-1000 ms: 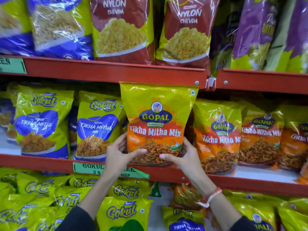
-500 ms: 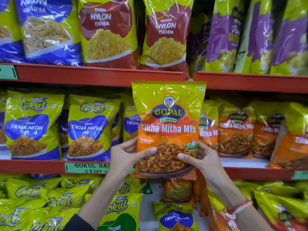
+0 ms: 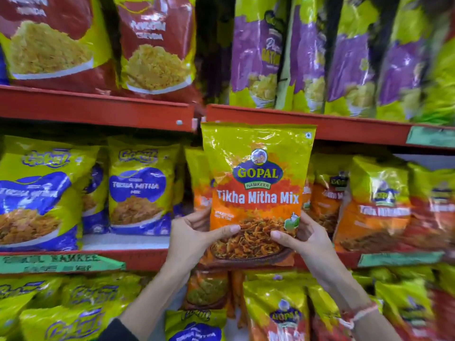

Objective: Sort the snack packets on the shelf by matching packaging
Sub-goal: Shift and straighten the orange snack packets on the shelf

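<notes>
I hold a yellow and orange Gopal Tikha Mitha Mix packet [image 3: 258,183] upright in front of the middle shelf. My left hand [image 3: 194,235] grips its lower left corner and my right hand [image 3: 304,238] grips its lower right corner, thumbs on the front. Just behind and to the right stand matching orange Gopal packets [image 3: 374,205]. To the left stand yellow and blue Gokul Tikha Mitha packets [image 3: 141,188]. The held packet covers part of the orange row.
Red metal shelf edges [image 3: 98,107] run across above and below the middle row. Red Nylon Chevda packets [image 3: 152,45] and purple and green packets [image 3: 307,57] fill the top shelf. The bottom shelf holds Gokul packets [image 3: 61,308] left and Gopal packets [image 3: 283,313] right.
Both hands have carried the Gopal packet to the right, from in front of the Gokul row to in front of the orange Gopal row. The view has swung right with it.
</notes>
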`<action>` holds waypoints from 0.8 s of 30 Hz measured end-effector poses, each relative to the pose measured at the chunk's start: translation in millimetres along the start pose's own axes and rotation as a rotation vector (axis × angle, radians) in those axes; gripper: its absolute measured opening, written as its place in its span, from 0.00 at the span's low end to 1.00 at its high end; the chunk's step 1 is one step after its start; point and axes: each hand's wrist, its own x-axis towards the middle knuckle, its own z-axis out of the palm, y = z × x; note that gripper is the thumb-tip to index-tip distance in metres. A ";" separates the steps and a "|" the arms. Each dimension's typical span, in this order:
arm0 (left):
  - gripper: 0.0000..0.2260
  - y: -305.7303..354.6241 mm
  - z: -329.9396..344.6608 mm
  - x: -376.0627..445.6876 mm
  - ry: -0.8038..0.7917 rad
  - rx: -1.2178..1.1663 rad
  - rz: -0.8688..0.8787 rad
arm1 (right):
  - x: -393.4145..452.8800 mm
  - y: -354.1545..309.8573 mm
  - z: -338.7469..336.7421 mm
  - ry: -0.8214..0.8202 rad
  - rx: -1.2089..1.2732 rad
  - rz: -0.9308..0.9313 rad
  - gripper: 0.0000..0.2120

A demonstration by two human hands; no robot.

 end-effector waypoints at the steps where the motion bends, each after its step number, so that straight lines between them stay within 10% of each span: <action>1: 0.20 -7.0 15.2 3.0 -0.004 -0.003 -0.002 | 2.8 2.6 -14.8 0.005 -0.004 -0.005 0.28; 24: 0.27 -105.0 145.6 41.8 0.090 0.250 0.067 | 62.2 88.0 -127.5 0.008 -0.177 0.022 0.34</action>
